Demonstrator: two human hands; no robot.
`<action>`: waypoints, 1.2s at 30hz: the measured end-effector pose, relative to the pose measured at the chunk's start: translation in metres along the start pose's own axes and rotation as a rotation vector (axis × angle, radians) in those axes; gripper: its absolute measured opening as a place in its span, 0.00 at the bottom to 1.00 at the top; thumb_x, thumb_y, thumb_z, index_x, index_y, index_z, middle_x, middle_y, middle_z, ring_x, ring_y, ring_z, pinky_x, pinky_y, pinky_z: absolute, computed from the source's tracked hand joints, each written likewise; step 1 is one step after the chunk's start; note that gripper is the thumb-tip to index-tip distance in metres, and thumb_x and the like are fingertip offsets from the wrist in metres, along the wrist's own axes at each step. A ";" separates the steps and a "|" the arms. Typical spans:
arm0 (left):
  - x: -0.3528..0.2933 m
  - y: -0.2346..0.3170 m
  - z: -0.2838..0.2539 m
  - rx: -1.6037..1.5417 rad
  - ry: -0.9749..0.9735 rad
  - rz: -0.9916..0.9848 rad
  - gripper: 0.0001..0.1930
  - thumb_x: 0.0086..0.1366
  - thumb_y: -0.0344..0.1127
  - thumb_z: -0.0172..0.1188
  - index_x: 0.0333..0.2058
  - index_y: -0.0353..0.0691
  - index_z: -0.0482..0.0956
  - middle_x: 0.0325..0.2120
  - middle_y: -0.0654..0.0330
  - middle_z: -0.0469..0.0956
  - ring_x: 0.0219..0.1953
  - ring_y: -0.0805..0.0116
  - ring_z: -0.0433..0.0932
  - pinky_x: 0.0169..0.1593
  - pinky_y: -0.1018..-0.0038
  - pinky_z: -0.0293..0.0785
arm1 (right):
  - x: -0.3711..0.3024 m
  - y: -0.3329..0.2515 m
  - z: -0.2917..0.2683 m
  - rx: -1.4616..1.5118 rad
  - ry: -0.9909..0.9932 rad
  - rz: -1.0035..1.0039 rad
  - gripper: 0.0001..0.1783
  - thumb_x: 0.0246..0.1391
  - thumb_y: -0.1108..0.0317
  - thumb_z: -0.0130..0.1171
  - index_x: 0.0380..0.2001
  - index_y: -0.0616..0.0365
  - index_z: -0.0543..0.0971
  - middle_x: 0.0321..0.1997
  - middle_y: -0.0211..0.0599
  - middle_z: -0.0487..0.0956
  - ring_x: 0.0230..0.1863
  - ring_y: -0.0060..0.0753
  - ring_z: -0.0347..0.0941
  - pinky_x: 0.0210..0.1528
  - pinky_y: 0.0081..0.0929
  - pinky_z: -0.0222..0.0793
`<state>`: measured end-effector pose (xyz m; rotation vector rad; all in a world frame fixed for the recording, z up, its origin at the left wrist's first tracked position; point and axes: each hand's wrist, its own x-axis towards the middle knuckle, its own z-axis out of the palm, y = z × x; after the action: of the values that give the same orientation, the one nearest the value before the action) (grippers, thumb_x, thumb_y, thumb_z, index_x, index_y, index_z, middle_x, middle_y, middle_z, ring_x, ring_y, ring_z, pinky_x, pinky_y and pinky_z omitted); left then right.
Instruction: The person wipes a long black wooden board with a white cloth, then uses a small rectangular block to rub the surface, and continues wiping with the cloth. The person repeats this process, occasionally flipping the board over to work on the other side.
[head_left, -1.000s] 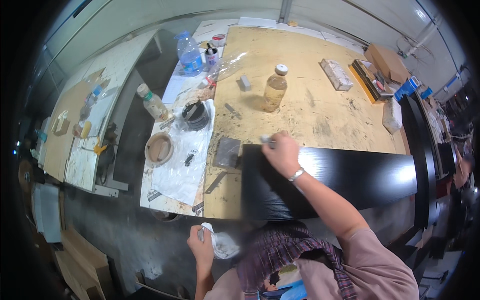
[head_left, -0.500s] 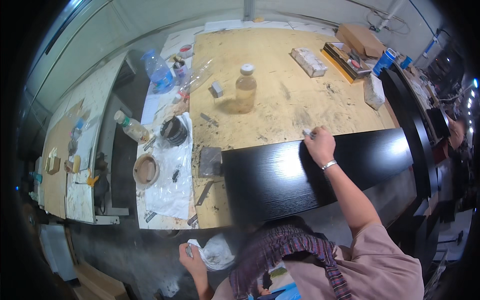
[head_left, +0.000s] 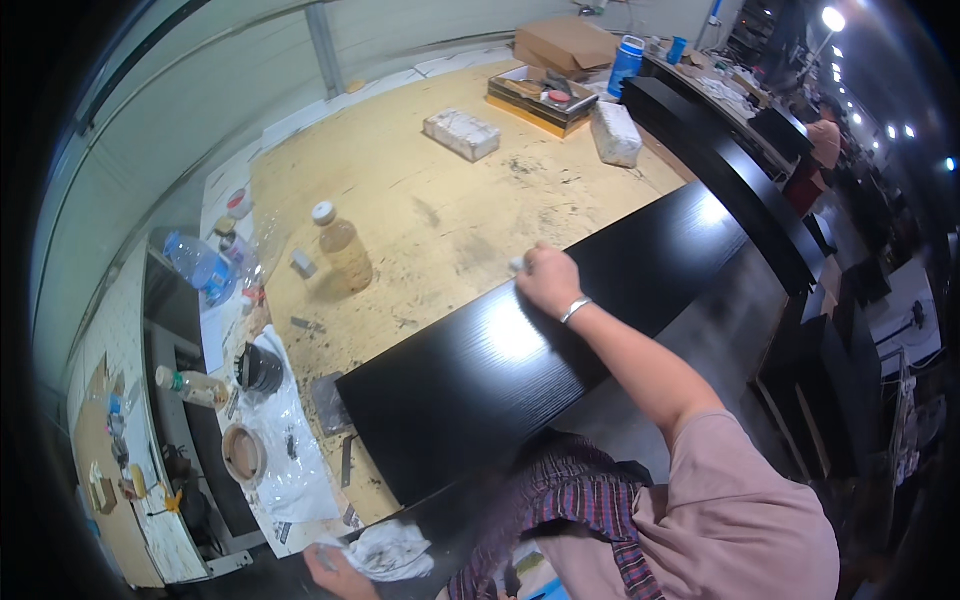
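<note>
A long black wood-grain panel [head_left: 450,400] lies slantwise over the near edge of the yellowish worktable. My right hand [head_left: 550,283] is closed at the panel's far long edge, about midway along it. A small pale grey-white piece [head_left: 517,264] pokes out past its fingertips; the fingers hide the remainder. Low in the view, by the table's near left corner, my left hand [head_left: 338,574] grips a crumpled, stained white cloth [head_left: 392,551]. A small grey sheet [head_left: 328,402] touches the panel's left end, and a thin dark strip [head_left: 347,461] lies beside it.
On the table [head_left: 400,195] stand a capped bottle of cloudy liquid [head_left: 345,252], a wrapped white block [head_left: 462,134] and a tool box [head_left: 543,100]. A black pot [head_left: 260,368] and a round bowl [head_left: 243,452] sit left. Curved black boards [head_left: 735,180] border the right; a person [head_left: 822,145] is beyond.
My view has turned to the right, so the table appears slanted and shifted left. The right hand stays at the panel's far edge. My left hand with the cloth appears lower and farther left.
</note>
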<state>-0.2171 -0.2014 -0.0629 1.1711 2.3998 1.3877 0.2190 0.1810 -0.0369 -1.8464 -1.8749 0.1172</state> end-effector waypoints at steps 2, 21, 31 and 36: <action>0.004 0.051 -0.004 0.064 0.065 0.009 0.15 0.71 0.38 0.58 0.39 0.26 0.77 0.32 0.45 0.78 0.34 0.52 0.74 0.42 0.58 0.72 | 0.017 0.053 -0.012 -0.056 0.037 0.064 0.10 0.48 0.65 0.64 0.26 0.61 0.84 0.36 0.43 0.80 0.40 0.50 0.79 0.44 0.43 0.76; -0.061 0.369 0.298 -0.225 -0.090 0.192 0.08 0.70 0.28 0.53 0.44 0.31 0.74 0.35 0.62 0.73 0.36 0.73 0.70 0.41 0.75 0.69 | 0.161 0.477 -0.154 -0.158 0.155 0.187 0.11 0.50 0.65 0.65 0.27 0.63 0.84 0.38 0.48 0.81 0.42 0.54 0.79 0.47 0.46 0.76; -0.083 0.489 0.578 0.150 -0.556 0.636 0.09 0.62 0.36 0.65 0.38 0.39 0.79 0.31 0.50 0.79 0.36 0.46 0.78 0.41 0.57 0.74 | 0.149 0.434 -0.156 0.196 0.013 -0.133 0.06 0.48 0.67 0.62 0.26 0.59 0.80 0.33 0.45 0.79 0.40 0.51 0.78 0.42 0.44 0.77; -0.115 0.502 0.602 0.293 -0.479 0.823 0.06 0.60 0.31 0.65 0.33 0.40 0.76 0.30 0.54 0.76 0.35 0.50 0.76 0.38 0.57 0.72 | 0.166 0.492 -0.165 0.022 0.018 -0.011 0.05 0.45 0.70 0.61 0.24 0.60 0.81 0.34 0.43 0.79 0.40 0.49 0.78 0.42 0.42 0.77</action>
<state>0.4203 0.2686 -0.0410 2.4122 1.8642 0.7184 0.7428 0.3305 -0.0424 -1.8164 -1.8646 0.1164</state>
